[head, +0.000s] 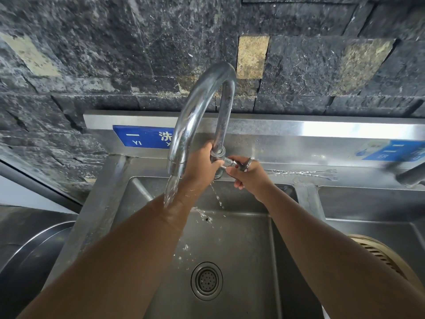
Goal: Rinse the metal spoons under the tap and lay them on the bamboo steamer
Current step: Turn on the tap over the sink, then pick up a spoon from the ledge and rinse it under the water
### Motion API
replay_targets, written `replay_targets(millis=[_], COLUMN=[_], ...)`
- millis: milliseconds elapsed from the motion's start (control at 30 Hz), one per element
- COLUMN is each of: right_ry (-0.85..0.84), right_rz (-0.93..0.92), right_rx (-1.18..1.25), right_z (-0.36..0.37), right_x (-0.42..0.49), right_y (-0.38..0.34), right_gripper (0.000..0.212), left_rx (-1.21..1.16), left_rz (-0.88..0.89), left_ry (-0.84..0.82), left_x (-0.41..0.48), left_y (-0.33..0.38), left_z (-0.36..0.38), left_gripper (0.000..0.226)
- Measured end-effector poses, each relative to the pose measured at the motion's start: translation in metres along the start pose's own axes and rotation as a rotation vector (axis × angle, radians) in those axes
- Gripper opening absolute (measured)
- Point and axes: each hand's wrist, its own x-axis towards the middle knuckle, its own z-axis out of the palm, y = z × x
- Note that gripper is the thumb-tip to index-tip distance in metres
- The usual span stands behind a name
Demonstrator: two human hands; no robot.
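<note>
A curved chrome tap point(202, 100) arches over the steel sink point(230, 238), and water pours from its spout point(171, 189) onto my left forearm. My left hand point(200, 164) is wrapped around the base of the tap's upright pipe. My right hand point(249, 174) pinches the small tap handle point(239, 164) at the right of that base. A thin trickle drips below the handle. Several thin twisted metal utensils with forked ends point(305, 173) lie on the ledge behind the sink, right of the tap. The bamboo steamer point(379, 256) shows partly at the right, behind my right arm.
A round drain strainer point(206, 280) sits in the sink bottom. A second basin point(368, 203) lies to the right, and a dark blurred object point(411, 173) juts in at the right edge. A large steel lid or pot point(34, 249) is at the lower left. Dark stone wall behind.
</note>
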Motion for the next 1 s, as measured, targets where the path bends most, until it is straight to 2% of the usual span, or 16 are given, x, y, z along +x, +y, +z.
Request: replay_targets(millis=[200, 400, 567, 733, 833, 900, 1000], right_ry=[-0.012, -0.024, 0.020, 0.089, 0.147, 0.188, 0.213], right_rz=[0.054, 0.139, 0.165, 0.147, 0.167, 0.171, 0.184], right_rx=[0.002, 0.029, -0.052, -0.192, -0.282, -0.462, -0.568], right_z=[0.000, -0.009, -0.034, -0.061, -0.075, -0.085, -0.099], right_x=[-0.002, -0.013, -0.030, -0.050, -0.056, -0.059, -0.063], right_y=[-0.004, -0.008, -0.003, 0.006, 0.012, 0.015, 0.022], right_gripper=[0.043, 0.075, 0.067, 0.038, 0.040, 0.042, 0.042], left_rx=[0.062, 0.059, 0.020, 0.124, 0.160, 0.174, 0.184], left_rz=[-0.057, -0.156, -0.219, -0.261, -0.209, -0.156, -0.057], left_ry=[0.000, -0.029, -0.082, -0.127, -0.271, -0.354, -0.410], left_x=[-0.004, -0.010, -0.034, -0.060, -0.071, -0.076, -0.080], left_y=[0.004, 0.014, 0.020, 0.025, 0.028, 0.031, 0.034], left_z=[0.000, -0.001, 0.001, 0.006, 0.017, 0.028, 0.048], left_gripper=[0.041, 0.041, 0.050, 0.034, 0.042, 0.046, 0.051])
